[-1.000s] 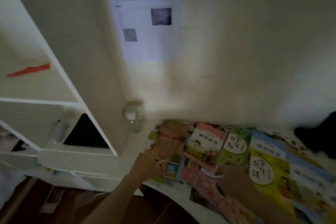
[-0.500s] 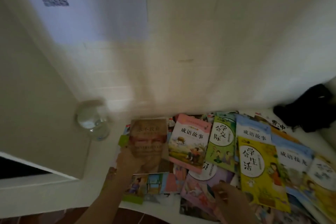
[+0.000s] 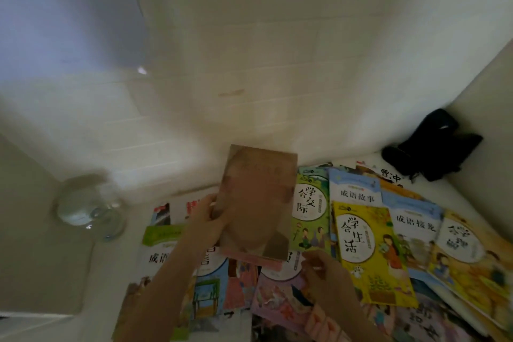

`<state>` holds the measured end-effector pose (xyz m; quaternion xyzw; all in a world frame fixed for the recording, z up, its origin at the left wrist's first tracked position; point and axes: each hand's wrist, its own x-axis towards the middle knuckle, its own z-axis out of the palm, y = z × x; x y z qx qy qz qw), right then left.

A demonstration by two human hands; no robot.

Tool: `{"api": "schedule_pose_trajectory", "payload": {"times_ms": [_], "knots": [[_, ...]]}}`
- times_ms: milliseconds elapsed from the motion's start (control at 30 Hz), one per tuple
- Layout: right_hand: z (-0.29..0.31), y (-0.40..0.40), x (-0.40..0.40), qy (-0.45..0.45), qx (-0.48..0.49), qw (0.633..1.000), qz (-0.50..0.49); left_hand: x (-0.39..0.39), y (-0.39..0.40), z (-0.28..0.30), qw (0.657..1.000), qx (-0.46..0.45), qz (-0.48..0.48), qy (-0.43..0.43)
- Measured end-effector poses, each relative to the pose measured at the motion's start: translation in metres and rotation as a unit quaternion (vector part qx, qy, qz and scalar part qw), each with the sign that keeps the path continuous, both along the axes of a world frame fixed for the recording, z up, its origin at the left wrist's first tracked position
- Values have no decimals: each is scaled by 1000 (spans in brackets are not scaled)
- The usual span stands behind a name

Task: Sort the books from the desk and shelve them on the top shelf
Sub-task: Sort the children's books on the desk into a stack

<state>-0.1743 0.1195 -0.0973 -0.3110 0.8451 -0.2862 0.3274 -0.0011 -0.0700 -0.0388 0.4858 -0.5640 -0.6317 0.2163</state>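
Note:
My left hand (image 3: 207, 221) grips the left edge of a brown book (image 3: 259, 197) and holds it lifted above the pile, cover toward me. Under it a pink book edge (image 3: 251, 258) shows. My right hand (image 3: 323, 272) rests low on the pile, fingers curled at a pink-purple book (image 3: 277, 294); what it grasps is unclear. Several colourful books cover the white desk (image 3: 111, 272): a green one (image 3: 311, 211), a yellow one (image 3: 366, 253), a blue one (image 3: 355, 189). The shelf is out of view.
A clear glass bowl (image 3: 88, 205) stands on the desk at the left, against the wall. A black cloth item (image 3: 433, 147) lies in the far right corner. A white cabinet side (image 3: 33, 230) rises at the left.
The brown book has been raised off the pile and carried right in my left hand. The view has swung right, so the shelf has left the frame. My right hand stayed on the pile.

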Motion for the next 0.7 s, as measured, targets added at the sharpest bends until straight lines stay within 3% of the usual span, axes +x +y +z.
{"api": "schedule_pose_trajectory", "payload": {"times_ms": [67, 167, 267, 400, 533, 700], "knots": [[1, -3, -2, -5, -13, 1000, -4, -20, -2, -34, 987, -92, -48, -121], [5, 1, -11, -11, -29, 999, -24, -21, -3, -80, 950, -185, -22, -251], [7, 14, -29, 45, -71, 994, -64, -16, -2, -95, 936, -196, -18, -293], [3, 37, -58, 143, -96, 976, -132, -31, -2, -78, 945, -137, -25, -297], [-12, 65, -99, 204, 32, 965, -160, -46, -6, -79, 933, -122, -19, -339], [-22, 90, -132, 139, 159, 968, -133, -54, -7, -81, 915, -108, -34, -387]]}}
